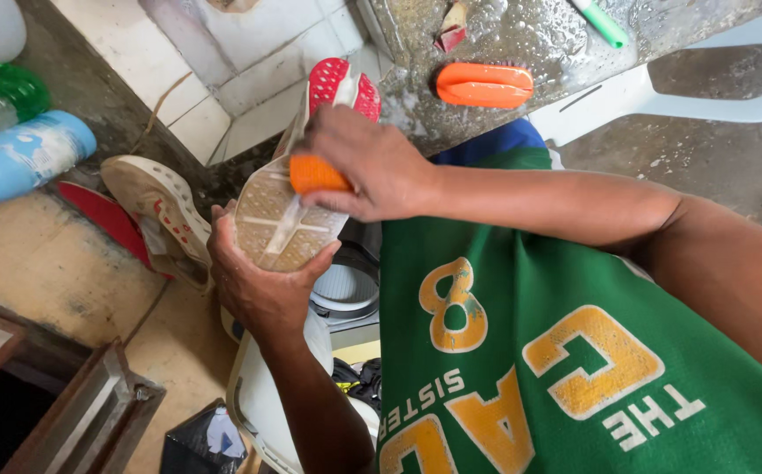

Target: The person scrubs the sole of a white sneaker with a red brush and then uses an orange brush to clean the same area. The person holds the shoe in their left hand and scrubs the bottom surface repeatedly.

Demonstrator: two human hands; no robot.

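The left hand grips the heel of a shoe, sole up, in the middle. The right hand is closed on an orange brush, pressed on the sole. At nine o'clock lies another shoe. At one o'clock, a second orange brush sits on the wet counter.

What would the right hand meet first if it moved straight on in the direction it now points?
Probably the second shoe lying sole-up on the ledge, past the sole of the held shoe; the right hand points left, though depth is unclear.
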